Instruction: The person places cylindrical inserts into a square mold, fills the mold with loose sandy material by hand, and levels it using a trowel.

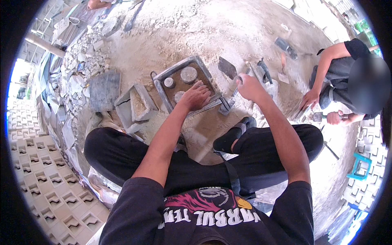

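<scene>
In the head view we find the left hand (pixel 197 96) pressed flat, fingers spread, on the near edge of a square metal mould tray (pixel 179 69) lying on the dusty floor (pixel 212 28); three round cement discs (pixel 188 74) sit in the tray. The right hand (pixel 249 87) has its fingers clamped on a thin tool handle (pixel 238 80) just right of the tray. A second person (pixel 341 75) crouches at the right, well apart.

One square metal mould frame (pixel 161 77) holding three round grey plugs (pixel 188 74), one dark trowel (pixel 227 67), one teal plastic stool (pixel 359 165) and, perhaps, two concrete blocks (pixel 141 102) occupy the dusty yard.
</scene>
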Demonstrator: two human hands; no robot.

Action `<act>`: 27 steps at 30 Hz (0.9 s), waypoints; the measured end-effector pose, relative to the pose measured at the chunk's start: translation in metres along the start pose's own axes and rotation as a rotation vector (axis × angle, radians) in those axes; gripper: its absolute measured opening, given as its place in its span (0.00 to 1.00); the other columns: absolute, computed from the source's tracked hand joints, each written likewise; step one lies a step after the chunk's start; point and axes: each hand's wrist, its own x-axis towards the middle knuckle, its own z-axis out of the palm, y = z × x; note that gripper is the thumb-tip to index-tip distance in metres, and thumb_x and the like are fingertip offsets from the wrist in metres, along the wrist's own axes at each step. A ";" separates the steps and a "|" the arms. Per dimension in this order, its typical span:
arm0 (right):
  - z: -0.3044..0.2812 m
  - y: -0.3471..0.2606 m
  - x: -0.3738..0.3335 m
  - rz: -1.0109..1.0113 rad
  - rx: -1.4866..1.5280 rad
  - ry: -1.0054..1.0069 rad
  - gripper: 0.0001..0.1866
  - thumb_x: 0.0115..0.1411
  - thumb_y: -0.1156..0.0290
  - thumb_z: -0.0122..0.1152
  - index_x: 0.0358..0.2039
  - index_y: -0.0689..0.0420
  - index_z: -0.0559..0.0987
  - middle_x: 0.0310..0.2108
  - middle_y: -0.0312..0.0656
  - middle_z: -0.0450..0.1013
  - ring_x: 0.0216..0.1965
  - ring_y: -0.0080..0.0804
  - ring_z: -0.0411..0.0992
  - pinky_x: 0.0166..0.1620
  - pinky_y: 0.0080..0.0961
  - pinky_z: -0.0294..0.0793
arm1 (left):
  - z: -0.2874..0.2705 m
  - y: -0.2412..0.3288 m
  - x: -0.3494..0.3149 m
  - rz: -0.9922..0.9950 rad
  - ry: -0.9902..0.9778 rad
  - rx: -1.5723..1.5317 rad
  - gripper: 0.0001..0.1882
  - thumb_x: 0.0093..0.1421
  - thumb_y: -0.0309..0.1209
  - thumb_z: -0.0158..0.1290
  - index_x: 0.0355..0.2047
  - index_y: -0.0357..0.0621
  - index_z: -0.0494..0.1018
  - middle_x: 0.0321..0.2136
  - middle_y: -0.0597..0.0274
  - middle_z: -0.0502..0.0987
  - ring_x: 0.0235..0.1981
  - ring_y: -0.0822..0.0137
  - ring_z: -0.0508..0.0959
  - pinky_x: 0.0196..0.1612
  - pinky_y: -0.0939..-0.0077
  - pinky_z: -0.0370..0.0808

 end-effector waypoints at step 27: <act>0.130 0.074 0.146 -0.006 0.197 -0.084 0.28 0.63 0.47 0.50 0.45 0.64 0.73 0.38 0.63 0.73 0.45 0.59 0.72 0.46 0.42 0.70 | -0.010 -0.082 0.007 -1.032 -0.165 0.144 0.37 0.64 0.56 0.36 0.66 0.47 0.51 0.67 0.55 0.51 0.69 0.57 0.48 0.68 0.46 0.40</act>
